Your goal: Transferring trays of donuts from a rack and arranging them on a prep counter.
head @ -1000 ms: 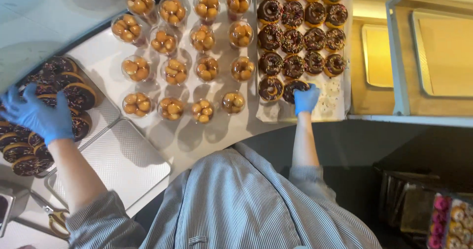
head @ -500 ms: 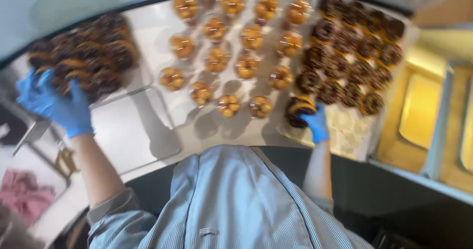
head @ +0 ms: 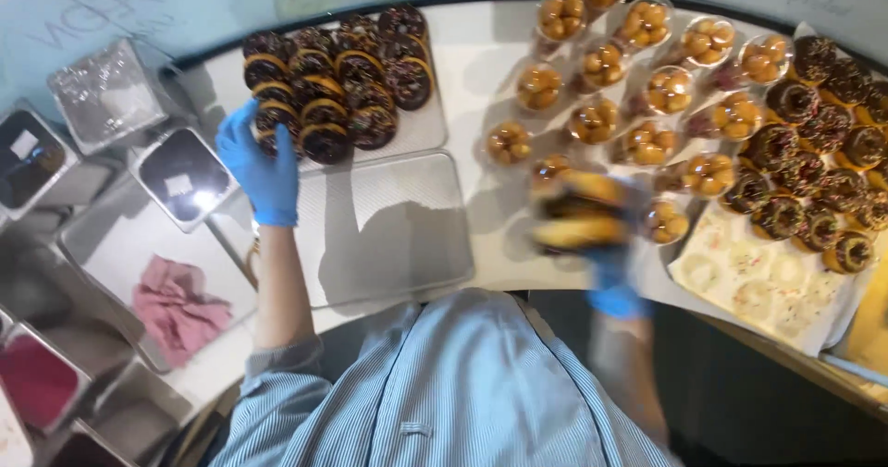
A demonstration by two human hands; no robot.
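Head view showed the right hand in a blue glove, blurred by motion, closed around a stack of doughnuts with chocolate tops and golden sides. The stack sat over the white counter, just at nine o'clock from the nearest of the clear cups; how many doughnuts it held could not be told through the blur.

The left hand, also in a blue glove, was spread open with fingers reaching to twelve o'clock, its fingertips touching the edge of a tray of chocolate doughnuts, some with orange rims and sprinkles. It gripped nothing. At four o'clock from that hand lay a bare metal tray.

Clear plastic cups filled with small golden dough balls stood in rows at twelve to two o'clock from the stack. Further toward three o'clock, dark glazed doughnuts sat on white paper marked with ring-shaped stains.

At nine o'clock from the left hand were square metal containers, two bearing small white labels, and a crumpled pink cloth lay at seven o'clock. The person wore a blue striped shirt.
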